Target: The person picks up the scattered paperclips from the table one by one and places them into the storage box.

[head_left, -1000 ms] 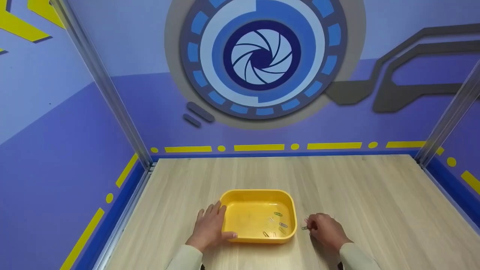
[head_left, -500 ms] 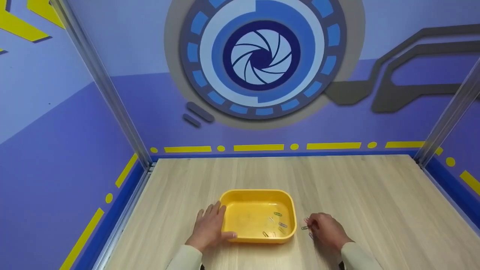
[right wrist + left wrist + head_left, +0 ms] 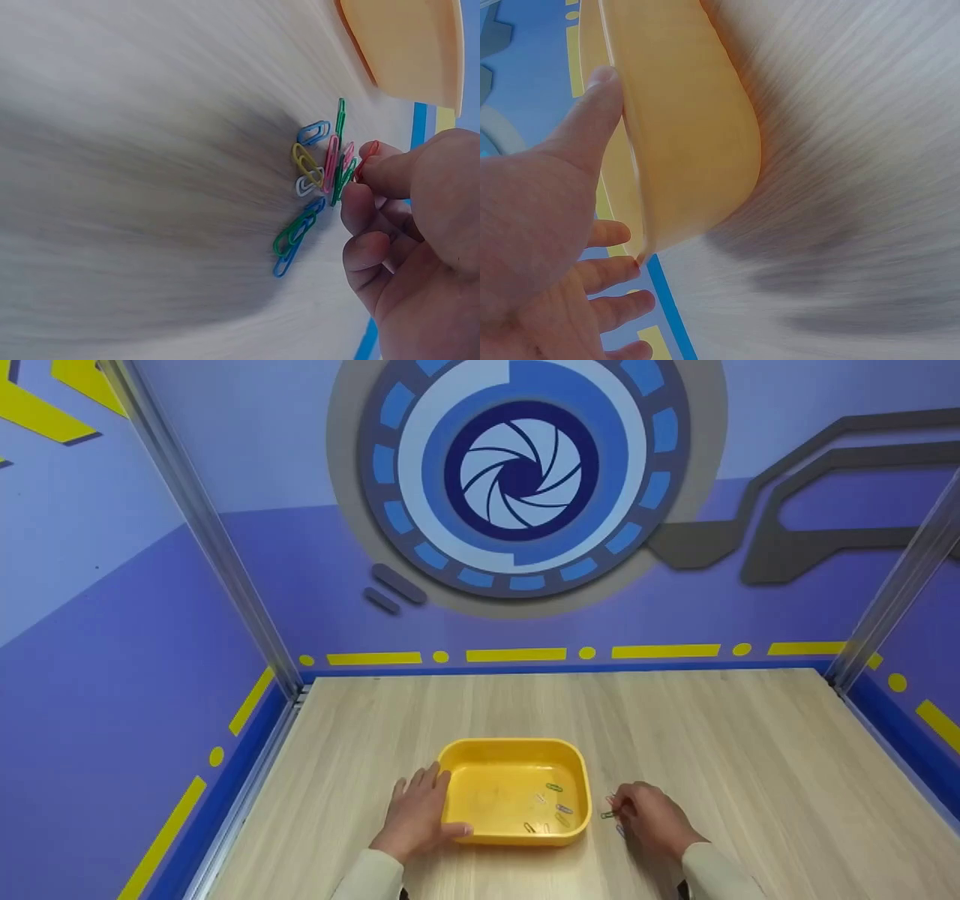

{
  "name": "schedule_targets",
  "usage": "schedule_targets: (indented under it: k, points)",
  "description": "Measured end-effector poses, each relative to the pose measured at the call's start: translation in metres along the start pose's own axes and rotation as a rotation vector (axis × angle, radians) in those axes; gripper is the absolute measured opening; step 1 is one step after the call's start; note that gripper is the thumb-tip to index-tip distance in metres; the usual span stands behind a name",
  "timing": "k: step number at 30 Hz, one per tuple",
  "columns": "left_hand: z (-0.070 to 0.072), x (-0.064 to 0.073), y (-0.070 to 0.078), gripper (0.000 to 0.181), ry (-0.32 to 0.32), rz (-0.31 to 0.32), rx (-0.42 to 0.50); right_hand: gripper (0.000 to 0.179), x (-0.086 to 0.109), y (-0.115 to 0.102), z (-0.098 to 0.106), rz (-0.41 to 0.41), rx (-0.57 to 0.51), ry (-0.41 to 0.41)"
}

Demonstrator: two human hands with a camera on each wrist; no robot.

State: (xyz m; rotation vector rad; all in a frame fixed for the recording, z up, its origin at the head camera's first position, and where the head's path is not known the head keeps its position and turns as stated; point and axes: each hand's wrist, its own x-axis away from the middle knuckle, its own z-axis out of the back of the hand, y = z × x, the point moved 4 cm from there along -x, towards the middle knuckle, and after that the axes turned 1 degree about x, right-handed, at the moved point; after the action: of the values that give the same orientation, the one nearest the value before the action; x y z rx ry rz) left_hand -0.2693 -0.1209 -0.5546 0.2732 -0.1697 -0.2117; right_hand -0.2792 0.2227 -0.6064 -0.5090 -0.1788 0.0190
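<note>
Pinching a red paperclip (image 3: 370, 154), the right hand (image 3: 654, 817) sits by loose clips (image 3: 331, 161) right of the yellow tray (image 3: 487, 802), touched at left by the straight-fingered left hand (image 3: 415, 816).

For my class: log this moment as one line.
left hand: rests on yellow tray | right hand: pinches red paper clip | loose clips: on table | tray clips: toward right side

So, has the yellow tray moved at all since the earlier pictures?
No, not visibly: the yellow tray sits in the same place against the yellow dashes along the back wall.
</note>
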Motion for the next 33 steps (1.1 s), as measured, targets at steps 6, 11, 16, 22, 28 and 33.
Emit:
schedule_targets:
  k: [6,11,16,22,28,33]
  points:
    - [-0.001,0.000,0.001,0.095,-0.009,0.022,0.004,0.013,0.000,-0.001,0.004,-0.015,-0.044,-0.004]
    - [0.000,0.000,0.001,0.096,-0.005,0.022,-0.001,0.009,0.000,-0.003,0.006,-0.067,-0.080,-0.049]
    - [0.000,0.001,0.001,0.096,-0.004,0.010,-0.006,0.005,0.001,-0.005,0.007,-0.086,-0.103,-0.050]
    - [0.001,0.001,0.001,0.096,0.002,-0.016,-0.007,0.005,0.001,-0.007,0.009,-0.088,-0.110,-0.031]
    - [0.000,0.001,0.001,0.097,-0.001,-0.006,-0.003,0.009,0.002,-0.011,0.011,-0.053,-0.088,-0.021]
    - [0.000,0.001,0.001,0.096,0.001,-0.001,0.001,0.012,0.003,-0.014,0.013,-0.019,-0.058,0.003]
